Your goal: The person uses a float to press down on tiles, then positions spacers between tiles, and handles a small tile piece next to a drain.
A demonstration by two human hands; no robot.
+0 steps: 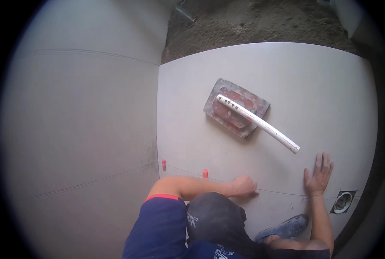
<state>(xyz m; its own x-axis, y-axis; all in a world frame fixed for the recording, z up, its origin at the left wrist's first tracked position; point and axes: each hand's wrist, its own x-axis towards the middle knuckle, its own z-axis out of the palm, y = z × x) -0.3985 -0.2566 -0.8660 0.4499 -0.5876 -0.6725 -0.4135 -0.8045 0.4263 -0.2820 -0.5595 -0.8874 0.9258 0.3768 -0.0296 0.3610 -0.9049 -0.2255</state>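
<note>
My left hand is closed at the joint between two large pale floor tiles. Its fingers are on a small red tile-levelling wedge, mostly hidden by them. Two more red wedges stand in the same joint to the left, one near the wall and one closer to my forearm. My right hand lies flat with fingers spread on the far tile, just beyond the joint. A tile tamper with a dirty red-and-grey rectangular base rests on that tile, its white tubular handle pointing toward my right hand.
A tiled wall rises along the left. Past the tile's far edge lies rough sandy bedding. A round white drain opening is cut near the right. My knee and a grey clog are close to my hands.
</note>
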